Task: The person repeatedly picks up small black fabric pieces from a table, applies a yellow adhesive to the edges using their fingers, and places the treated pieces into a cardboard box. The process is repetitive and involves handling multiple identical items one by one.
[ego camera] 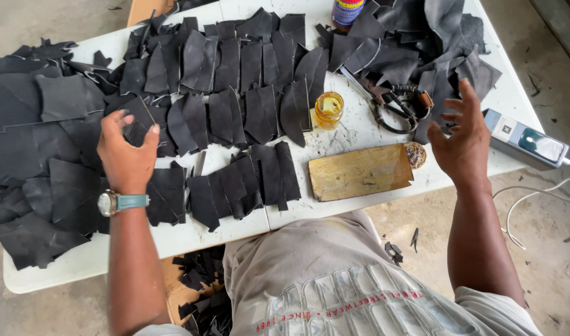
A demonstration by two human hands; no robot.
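Note:
Rows of cut black leather pieces (235, 81) overlap across a white table (359, 127). My left hand (126, 152), with a watch on its wrist, rests on the pieces at the left, its fingers pinching one small black leather piece (137, 122). My right hand (462, 140) hovers open above the table's right side, fingers spread, holding nothing. It is nearest to a heap of black leather scraps (434, 56) and a pair of large scissors (384, 99).
A brown rectangular board (359, 171) lies near the front edge beside a small round tin (415, 154). A glass of amber liquid (328, 109) stands mid-table. A grey box with a cable (526, 140) sits at the right edge. Offcuts lie in a carton (201, 280) below.

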